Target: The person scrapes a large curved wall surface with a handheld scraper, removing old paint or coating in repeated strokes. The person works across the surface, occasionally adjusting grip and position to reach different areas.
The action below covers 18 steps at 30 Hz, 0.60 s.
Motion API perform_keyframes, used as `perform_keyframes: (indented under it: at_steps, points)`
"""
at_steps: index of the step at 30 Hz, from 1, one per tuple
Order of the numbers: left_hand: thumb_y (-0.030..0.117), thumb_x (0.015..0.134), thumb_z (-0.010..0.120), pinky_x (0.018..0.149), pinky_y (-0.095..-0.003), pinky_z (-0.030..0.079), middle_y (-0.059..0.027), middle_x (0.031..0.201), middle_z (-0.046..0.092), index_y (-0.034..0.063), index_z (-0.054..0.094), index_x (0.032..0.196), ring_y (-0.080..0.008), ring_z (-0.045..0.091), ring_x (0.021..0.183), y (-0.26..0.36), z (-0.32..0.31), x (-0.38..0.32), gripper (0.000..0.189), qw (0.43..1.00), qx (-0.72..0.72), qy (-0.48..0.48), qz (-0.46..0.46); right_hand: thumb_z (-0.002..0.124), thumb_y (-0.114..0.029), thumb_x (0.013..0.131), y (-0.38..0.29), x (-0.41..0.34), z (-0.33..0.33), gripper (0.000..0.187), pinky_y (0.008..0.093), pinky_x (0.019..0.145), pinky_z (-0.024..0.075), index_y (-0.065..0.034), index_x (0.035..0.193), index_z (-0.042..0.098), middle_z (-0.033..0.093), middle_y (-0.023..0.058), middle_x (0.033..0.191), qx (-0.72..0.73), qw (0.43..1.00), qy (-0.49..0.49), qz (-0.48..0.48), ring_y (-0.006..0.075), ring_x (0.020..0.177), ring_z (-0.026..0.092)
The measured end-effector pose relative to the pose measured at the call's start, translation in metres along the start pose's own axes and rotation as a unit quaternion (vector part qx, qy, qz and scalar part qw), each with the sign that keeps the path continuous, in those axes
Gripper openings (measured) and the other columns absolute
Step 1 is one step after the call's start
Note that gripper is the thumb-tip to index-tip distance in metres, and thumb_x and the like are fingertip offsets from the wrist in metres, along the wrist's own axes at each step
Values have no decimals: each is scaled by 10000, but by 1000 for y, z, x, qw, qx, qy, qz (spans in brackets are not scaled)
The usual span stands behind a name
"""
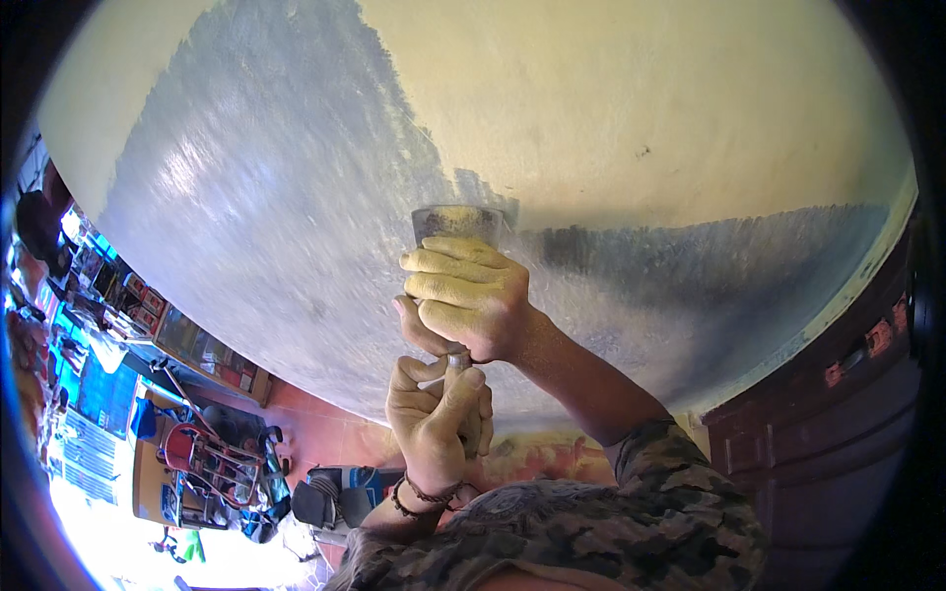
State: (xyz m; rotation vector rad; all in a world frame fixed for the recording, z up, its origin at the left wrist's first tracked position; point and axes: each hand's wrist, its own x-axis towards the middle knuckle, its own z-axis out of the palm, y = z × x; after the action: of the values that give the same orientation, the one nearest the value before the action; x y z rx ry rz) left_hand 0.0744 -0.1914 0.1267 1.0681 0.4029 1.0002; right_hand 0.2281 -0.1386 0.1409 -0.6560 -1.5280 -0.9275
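In front of me a pale yellow wall (628, 111) has a broad grey area (295, 185) with ragged edges. The wide, flat blade of a scraper (457, 219) lies against the wall, dusted with yellow powder. My right hand (473, 292) wraps around the scraper just below the blade, its fingers coated in the same powder. Below it, my left hand (432, 421), with dark bracelets at the wrist, pinches a light-coloured end (458, 360), which looks like the tool's handle. Most of the handle is hidden by my fingers.
A dark panelled wooden door (805, 473) is at the right. Lower left are a glass-fronted cabinet (203, 343), a red-seated chair or stool (179, 447) among clutter, and dark grey items (316, 501). Reddish floor tiles (321, 417) show below the wall.
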Motion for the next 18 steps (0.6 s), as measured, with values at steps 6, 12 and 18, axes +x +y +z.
perform_keyframes:
  at_steps: [6,12,18]
  points:
    - [11,972,599,297,-245,309,-126,619,556,83,443,1045,-98,402,345,9,5,3,186,1000,-23,-19,8,749,-127,719,0,18,-1,250,386,854,575,-91,557,562,717,41,826,-23,998,-34,48,226,881,725]
    - [0,963,581,300,-239,308,-103,598,539,91,473,1027,-99,398,351,14,5,7,156,1000,-5,10,-2,751,-177,729,3,21,4,261,391,793,565,-89,562,570,695,50,795,-22,999,-19,17,244,869,715]
    - [8,962,567,281,-229,281,-99,625,517,104,507,1039,-90,382,373,23,6,8,137,1000,11,-25,8,736,-135,694,9,22,13,233,364,775,569,-92,558,552,684,48,791,5,1000,17,-2,232,843,705]
